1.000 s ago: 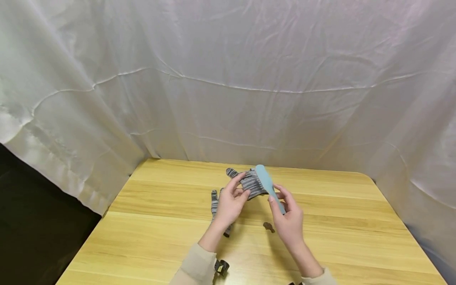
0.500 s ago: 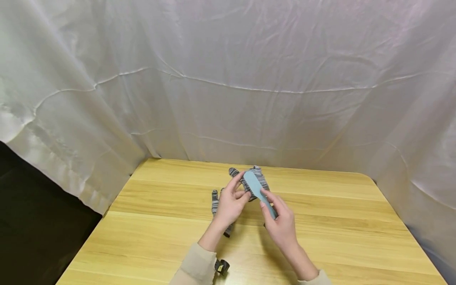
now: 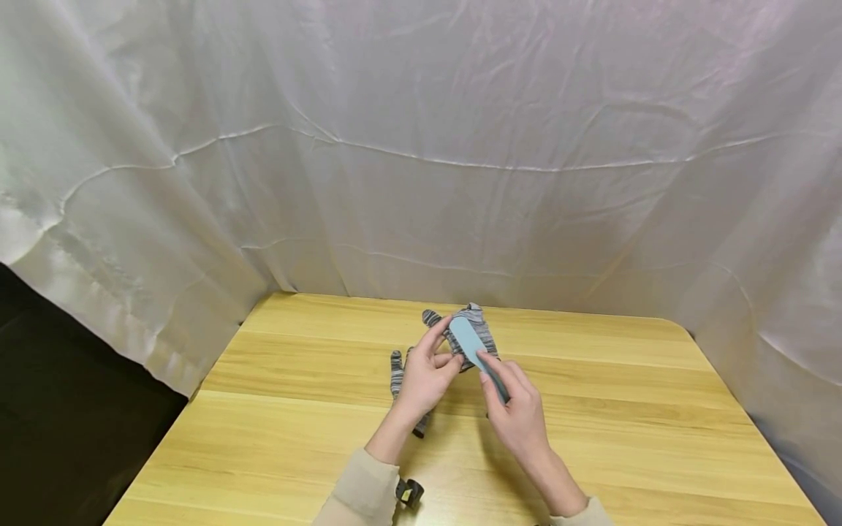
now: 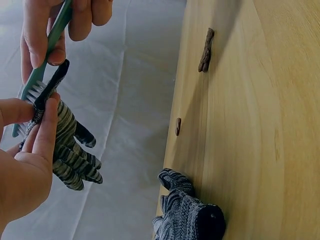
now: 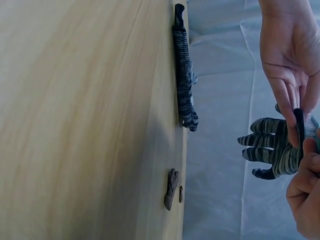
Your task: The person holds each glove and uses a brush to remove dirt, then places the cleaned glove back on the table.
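My left hand [image 3: 426,380] pinches a grey-and-black striped knit glove [image 3: 485,329] at its dark cuff, holding it up above the table. In the left wrist view its fingers hang away from the cuff. My right hand [image 3: 516,413] grips the handle of a light-blue brush [image 3: 465,337], whose flat back shows in the head view. White bristles [image 4: 36,91] rest against the glove near the cuff, between the two hands. A second striped glove [image 4: 182,215] lies on the table, partly hidden behind my left forearm in the head view.
On the wooden table [image 3: 625,409] lie a lumpy brown piece [image 4: 206,51] and a smaller brown bit [image 4: 178,126]. A black wrist device [image 3: 409,493] sits by my left sleeve. Pale curtains [image 3: 421,183] hang behind the table and at its sides.
My right hand has moved the brush left and slightly down, from the glove's right edge onto its middle. In the last half second it has hardly shifted. The left hand stays in place.
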The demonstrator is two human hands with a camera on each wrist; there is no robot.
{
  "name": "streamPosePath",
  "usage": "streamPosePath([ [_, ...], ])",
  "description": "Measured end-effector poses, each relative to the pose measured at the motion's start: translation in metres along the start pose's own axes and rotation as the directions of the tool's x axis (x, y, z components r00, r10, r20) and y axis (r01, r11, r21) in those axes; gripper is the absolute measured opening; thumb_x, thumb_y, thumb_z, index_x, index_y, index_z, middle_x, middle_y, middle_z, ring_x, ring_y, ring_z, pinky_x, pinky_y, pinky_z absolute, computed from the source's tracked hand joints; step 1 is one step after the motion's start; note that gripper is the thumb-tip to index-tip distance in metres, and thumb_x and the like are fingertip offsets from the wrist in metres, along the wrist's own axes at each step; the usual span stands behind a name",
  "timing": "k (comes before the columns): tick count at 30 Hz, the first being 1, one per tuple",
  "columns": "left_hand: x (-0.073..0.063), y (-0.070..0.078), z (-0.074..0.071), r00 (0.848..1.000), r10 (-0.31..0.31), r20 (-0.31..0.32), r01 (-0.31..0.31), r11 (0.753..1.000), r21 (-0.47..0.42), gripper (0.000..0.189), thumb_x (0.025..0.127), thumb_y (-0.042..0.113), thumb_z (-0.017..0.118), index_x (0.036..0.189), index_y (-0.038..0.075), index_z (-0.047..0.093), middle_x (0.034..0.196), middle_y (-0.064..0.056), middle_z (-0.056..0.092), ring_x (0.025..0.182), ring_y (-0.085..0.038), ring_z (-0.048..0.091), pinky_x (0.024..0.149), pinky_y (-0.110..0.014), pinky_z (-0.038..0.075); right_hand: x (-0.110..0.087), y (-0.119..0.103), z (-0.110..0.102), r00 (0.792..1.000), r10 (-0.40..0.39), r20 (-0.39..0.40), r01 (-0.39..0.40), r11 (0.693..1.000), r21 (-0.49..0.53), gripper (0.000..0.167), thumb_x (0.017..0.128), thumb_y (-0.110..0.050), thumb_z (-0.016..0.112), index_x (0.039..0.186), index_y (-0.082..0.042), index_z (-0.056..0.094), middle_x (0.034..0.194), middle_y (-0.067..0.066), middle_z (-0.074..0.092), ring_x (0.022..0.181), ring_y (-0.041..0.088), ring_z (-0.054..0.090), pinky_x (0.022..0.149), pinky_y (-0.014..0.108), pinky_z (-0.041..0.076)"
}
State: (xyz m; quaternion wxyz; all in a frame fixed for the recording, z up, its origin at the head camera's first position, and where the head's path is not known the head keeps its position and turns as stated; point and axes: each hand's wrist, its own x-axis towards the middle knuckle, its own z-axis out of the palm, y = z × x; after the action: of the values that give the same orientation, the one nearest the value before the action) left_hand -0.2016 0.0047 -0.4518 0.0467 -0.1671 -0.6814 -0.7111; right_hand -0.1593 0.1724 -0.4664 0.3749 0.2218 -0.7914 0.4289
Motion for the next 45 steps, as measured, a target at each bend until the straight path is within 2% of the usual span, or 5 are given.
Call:
streamPosePath([
  [4, 0.0, 0.0, 0.0, 1.0, -0.005, -0.005, 0.005, 1.0, -0.003, 0.073, 0.094, -0.005, 0.065, 0.159, 0.02, 0.044, 0.162, -0.021, 0.038, 0.107, -0.032, 0.074, 0.069, -0.023, 0.061, 0.0, -0.001, 0.0, 1.0, -0.005, -0.001, 0.005, 1.0, -0.005, 0.045, 0.089, 0.011, 0.071, 0.13, -0.007, 0.072, 0.094, 0.005, 0.067, 0.066, 0.003, 0.047, 0.052, 0.014, 0.038],
  [11, 0.0, 0.001, 0.001, 1.0, -0.003, -0.003, 0.003, 1.0, -0.006, 0.073, 0.094, -0.005, 0.065, 0.159, 0.018, 0.043, 0.162, -0.022, 0.038, 0.105, -0.032, 0.074, 0.06, -0.019, 0.057, 0.0, 0.0, -0.001, 1.0, -0.003, 0.0, 0.003, 1.0, -0.014, 0.045, 0.09, 0.011, 0.071, 0.131, -0.008, 0.071, 0.094, 0.006, 0.067, 0.065, 0.003, 0.046, 0.051, 0.014, 0.038],
  [19, 0.001, 0.001, 0.001, 1.0, -0.001, -0.004, 0.001, 1.0, -0.011, 0.072, 0.095, -0.006, 0.065, 0.16, 0.014, 0.042, 0.163, -0.02, 0.038, 0.1, -0.033, 0.075, 0.047, -0.016, 0.045, 0.001, 0.003, -0.002, 1.0, -0.008, -0.013, 0.008, 1.0, -0.025, 0.045, 0.09, 0.011, 0.071, 0.131, -0.007, 0.071, 0.094, 0.007, 0.067, 0.066, 0.005, 0.049, 0.053, 0.014, 0.041],
  [34, 0.0, 0.001, 0.001, 1.0, 0.0, -0.014, 0.0, 1.0, 0.009, 0.072, 0.096, -0.004, 0.066, 0.16, 0.02, 0.042, 0.167, -0.012, 0.032, 0.11, -0.034, 0.072, 0.061, -0.019, 0.057, 0.001, 0.009, -0.002, 0.999, -0.014, -0.041, 0.012, 0.999, -0.048, 0.045, 0.089, 0.01, 0.073, 0.129, -0.01, 0.073, 0.093, 0.005, 0.067, 0.067, 0.007, 0.05, 0.054, 0.016, 0.041],
  [45, 0.0, 0.0, 0.002, 1.0, 0.005, -0.028, -0.004, 1.0, 0.011, 0.07, 0.096, -0.003, 0.066, 0.16, 0.016, 0.043, 0.165, -0.021, 0.033, 0.113, -0.036, 0.071, 0.063, -0.019, 0.057, 0.001, 0.01, -0.004, 0.999, -0.012, -0.042, 0.01, 0.998, -0.057, 0.045, 0.089, 0.011, 0.073, 0.129, -0.009, 0.072, 0.095, 0.006, 0.068, 0.068, 0.007, 0.05, 0.055, 0.015, 0.04],
])
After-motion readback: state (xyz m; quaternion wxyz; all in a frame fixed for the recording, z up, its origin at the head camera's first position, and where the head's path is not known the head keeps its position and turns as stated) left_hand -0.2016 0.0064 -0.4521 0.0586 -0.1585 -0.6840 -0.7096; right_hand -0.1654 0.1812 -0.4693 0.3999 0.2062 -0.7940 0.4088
